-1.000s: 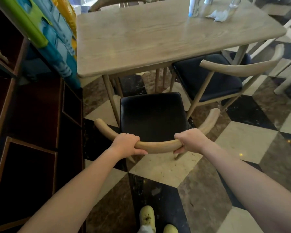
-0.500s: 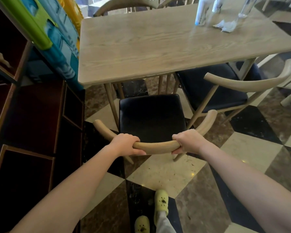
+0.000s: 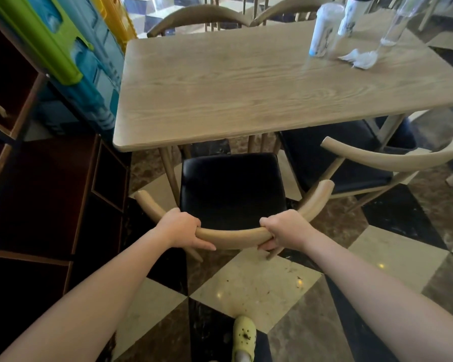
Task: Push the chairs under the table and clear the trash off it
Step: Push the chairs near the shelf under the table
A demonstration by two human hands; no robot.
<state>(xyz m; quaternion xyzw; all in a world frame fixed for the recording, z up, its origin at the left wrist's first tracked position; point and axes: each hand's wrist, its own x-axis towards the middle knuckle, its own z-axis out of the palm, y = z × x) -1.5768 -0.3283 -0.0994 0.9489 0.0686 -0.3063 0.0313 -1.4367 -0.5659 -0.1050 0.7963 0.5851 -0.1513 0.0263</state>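
Standing on a checkered stone floor (image 3: 256, 288), a yellow clog (image 3: 243, 338) shows at the bottom edge, and both bare forearms reach forward above it to the nearest chair (image 3: 232, 189). The left hand (image 3: 179, 227) wraps the curved wooden backrest (image 3: 233, 235) left of its middle, fingers curled over the top and thumb stretched along the near side. The right hand (image 3: 283, 228) grips the same rail right of its middle, fingers closed round it. The chair's black seat lies mostly out in the open, its front edge meeting the near edge of the table (image 3: 233, 84) in this view. To the left stands a dark wooden shelf unit (image 3: 45, 194), with green, blue and yellow plastic crates (image 3: 71, 53) stacked beyond it. Just right of the held chair a second chair (image 3: 392, 159) sits angled, its dark seat partly under the tabletop and its curved back well clear. On the far right part of the tabletop lie a crumpled white tissue (image 3: 360, 58), a clear plastic cup (image 3: 323, 30) near it, a white bottle (image 3: 351, 17) behind the cup, and a clear bottle (image 3: 398, 22) just behind the tissue. Beyond the far edge rise the curved backs of two more chairs (image 3: 196, 15)
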